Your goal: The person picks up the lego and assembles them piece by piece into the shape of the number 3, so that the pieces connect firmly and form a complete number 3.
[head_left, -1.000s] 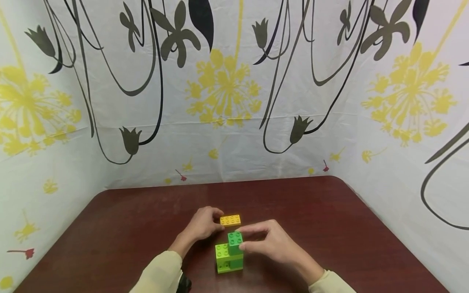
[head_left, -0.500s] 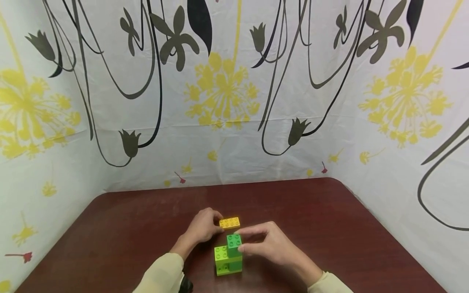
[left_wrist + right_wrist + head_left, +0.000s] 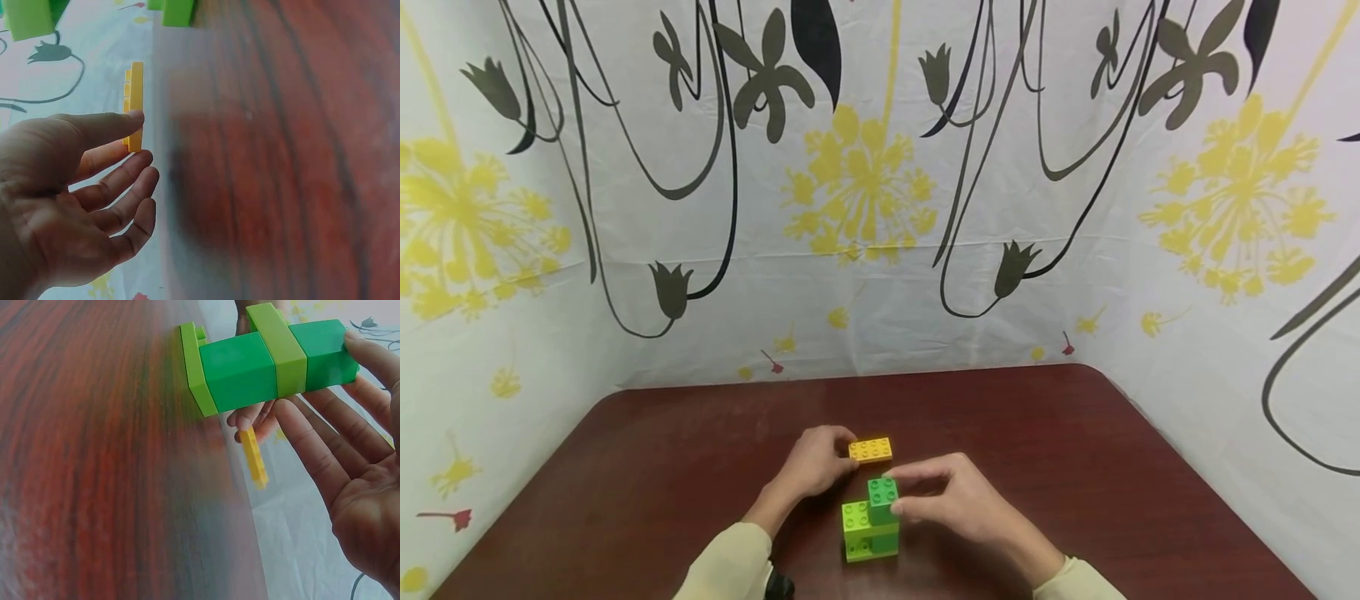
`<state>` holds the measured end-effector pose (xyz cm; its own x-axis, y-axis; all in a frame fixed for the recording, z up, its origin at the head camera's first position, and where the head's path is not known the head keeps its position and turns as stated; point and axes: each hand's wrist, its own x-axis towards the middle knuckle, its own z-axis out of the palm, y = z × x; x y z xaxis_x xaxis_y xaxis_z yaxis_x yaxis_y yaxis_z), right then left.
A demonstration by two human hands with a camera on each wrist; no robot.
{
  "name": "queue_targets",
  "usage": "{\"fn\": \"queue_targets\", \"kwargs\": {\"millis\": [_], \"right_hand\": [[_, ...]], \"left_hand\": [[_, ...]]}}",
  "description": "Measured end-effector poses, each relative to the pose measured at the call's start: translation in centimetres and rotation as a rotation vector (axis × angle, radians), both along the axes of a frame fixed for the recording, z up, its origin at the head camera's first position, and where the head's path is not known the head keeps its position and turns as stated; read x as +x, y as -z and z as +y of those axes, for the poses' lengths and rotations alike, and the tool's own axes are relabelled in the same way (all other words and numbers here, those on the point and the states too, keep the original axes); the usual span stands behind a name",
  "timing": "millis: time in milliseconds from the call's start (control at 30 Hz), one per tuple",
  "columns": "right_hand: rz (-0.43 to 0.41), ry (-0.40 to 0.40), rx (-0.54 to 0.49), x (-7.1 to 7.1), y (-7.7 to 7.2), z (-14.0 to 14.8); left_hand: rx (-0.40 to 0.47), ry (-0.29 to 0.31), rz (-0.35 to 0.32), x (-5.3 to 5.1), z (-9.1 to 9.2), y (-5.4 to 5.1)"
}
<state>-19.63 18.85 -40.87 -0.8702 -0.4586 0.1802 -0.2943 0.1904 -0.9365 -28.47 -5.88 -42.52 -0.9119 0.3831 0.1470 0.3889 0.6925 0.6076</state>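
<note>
A stack of toy building bricks stands upright on the table, with lime green bricks (image 3: 854,517) and green bricks in alternating layers. Its top is a green brick (image 3: 882,494), set on the right half of the upper lime brick. My right hand (image 3: 962,504) pinches that top brick between thumb and fingers; in the right wrist view other fingers spread alongside the stack. Behind the stack, a flat yellow brick (image 3: 870,451) has its left end between the thumb and index finger of my left hand (image 3: 814,460). The left wrist view shows this yellow brick (image 3: 135,94) edge-on.
The dark red-brown table (image 3: 1037,450) has a wood-grain surface and rounded far corners. A white cloth (image 3: 880,325) with yellow and dark flower prints hangs around its back and sides. A black object (image 3: 779,585) shows at my left sleeve.
</note>
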Motion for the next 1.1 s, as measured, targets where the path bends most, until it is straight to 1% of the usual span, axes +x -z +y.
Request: {"fn": "queue_targets", "kwargs": {"millis": [133, 200, 367, 467, 567, 733, 900, 1100], "right_hand": [[0.017, 0.006, 0.004, 0.1, 0.0, 0.0], [0.026, 0.005, 0.003, 0.1, 0.1, 0.0], [0.031, -0.008, -0.007, 0.0, 0.1, -0.1], [0.026, -0.012, -0.009, -0.1, 0.1, -0.1], [0.019, -0.013, -0.01, -0.1, 0.1, -0.1], [0.01, -0.013, -0.01, 0.1, -0.1, 0.1], [0.009, -0.014, -0.002, 0.0, -0.1, 0.1], [0.014, -0.012, 0.008, 0.0, 0.0, 0.0]], "left_hand": [[0.065, -0.005, -0.003, 0.6, -0.6, -0.9], [0.097, -0.017, -0.005, 1.0, -1.0, -1.3], [0.173, -0.076, -0.024, 2.1, -2.0, -2.2], [0.204, -0.099, -0.028, 2.8, -2.6, -2.5], [0.212, -0.1, -0.029, 3.1, -2.9, -2.7], [0.212, -0.077, -0.031, 3.1, -2.8, -3.0], [0.222, -0.054, -0.045, 3.5, -2.9, -3.8], [0.233, -0.051, -0.046, 4.0, -3.2, -4.8]]}}
